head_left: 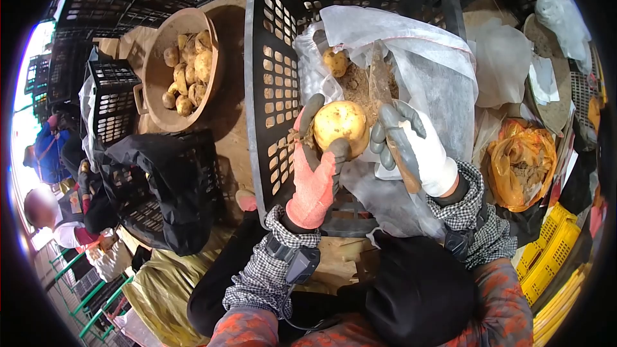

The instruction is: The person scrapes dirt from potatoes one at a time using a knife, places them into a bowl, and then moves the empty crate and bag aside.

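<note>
My left hand (315, 173), in a pink glove with grey coated fingers, grips a large yellow potato (340, 127) with dirt specks on its skin. In my right hand (418, 148), gloved in white with grey fingers, is a knife (403, 166) with a brown handle. Its broad, dirt-covered blade points away from me, just beyond the potato. Both hands are over a black plastic crate (252, 96) lined with white cloth (430, 77). Farther inside the crate, another potato (335, 62) lies beside loose soil (355, 87).
Left of the crate stands a brown tub (154, 67) of several potatoes. Black cloth (170, 209) drapes another crate. At right are an orange plastic bag (514, 186) and yellow crates (546, 244). Another person (67, 218) sits at far left.
</note>
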